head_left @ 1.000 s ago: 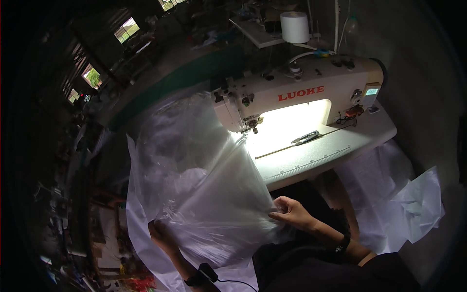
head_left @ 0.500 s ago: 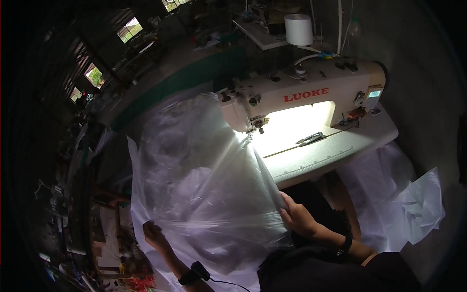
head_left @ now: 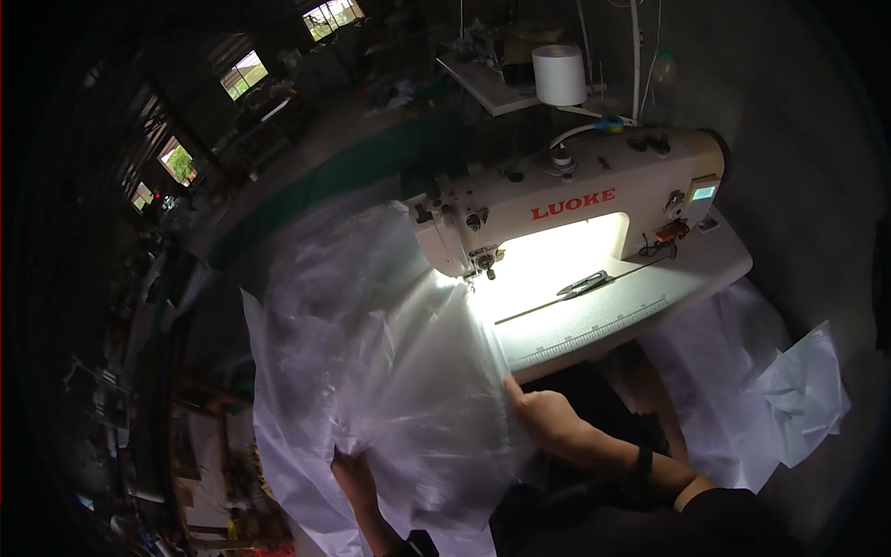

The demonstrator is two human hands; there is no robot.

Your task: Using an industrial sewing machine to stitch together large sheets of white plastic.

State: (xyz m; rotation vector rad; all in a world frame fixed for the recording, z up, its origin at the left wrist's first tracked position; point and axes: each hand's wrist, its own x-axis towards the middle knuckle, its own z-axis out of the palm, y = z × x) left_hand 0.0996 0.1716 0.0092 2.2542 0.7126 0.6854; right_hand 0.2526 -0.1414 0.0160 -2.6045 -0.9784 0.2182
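A large translucent plastic sheet (head_left: 306, 343) spreads from the lit needle area of the white sewing machine (head_left: 566, 209) down toward my body. My left hand (head_left: 356, 475) is closed on the sheet at its lower middle, where folds gather at the fingertips. At the sheet's right edge, just below the front of the machine bed, my right hand (head_left: 549, 416) grips the plastic, its fingers partly hidden behind it. The sheet's upper end lies by the presser foot, and the needle itself is too small to make out.
Grey thread snips (head_left: 585, 284) lie on the machine bed. A white thread cone (head_left: 560, 76) stands behind the machine. More white plastic sheeting (head_left: 733, 381) hangs at the right, below the bed. Dim workshop clutter and bright windows (head_left: 243, 74) are at the left.
My left hand has moved right and a little down, bunching the plastic. My right hand has shifted slightly left along the edge. The sheet is slacker, and the whole view has tilted a little.
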